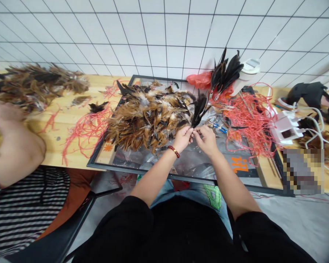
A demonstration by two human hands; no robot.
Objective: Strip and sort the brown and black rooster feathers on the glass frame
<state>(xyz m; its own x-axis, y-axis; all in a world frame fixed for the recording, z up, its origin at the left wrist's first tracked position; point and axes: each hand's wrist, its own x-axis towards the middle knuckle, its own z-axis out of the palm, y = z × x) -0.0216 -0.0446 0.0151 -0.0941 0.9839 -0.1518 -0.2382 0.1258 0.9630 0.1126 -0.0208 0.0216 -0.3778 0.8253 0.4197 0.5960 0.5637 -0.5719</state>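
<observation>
Over the middle of a black-framed glass panel (192,160), my left hand (183,138) pinches the base of a small bunch of black feathers (199,109). My right hand (206,139) meets it there, fingertips closed at the quill ends; whether they grip the quills or some cord is too small to make out. The feathers point up and away from me. Just left of my hands lies a big heap of brown feathers (148,120). A blue-handled tool (220,128) rests on the glass to the right of my right hand.
Tangled pink cord (252,120) spreads at the right, with more pink strands (84,128) at the left. Black feathers (226,71) stand by a white-lidded cup (249,69). White cables (318,128) lie far right. A co-worker's arm (19,138) reaches toward another feather pile (35,86).
</observation>
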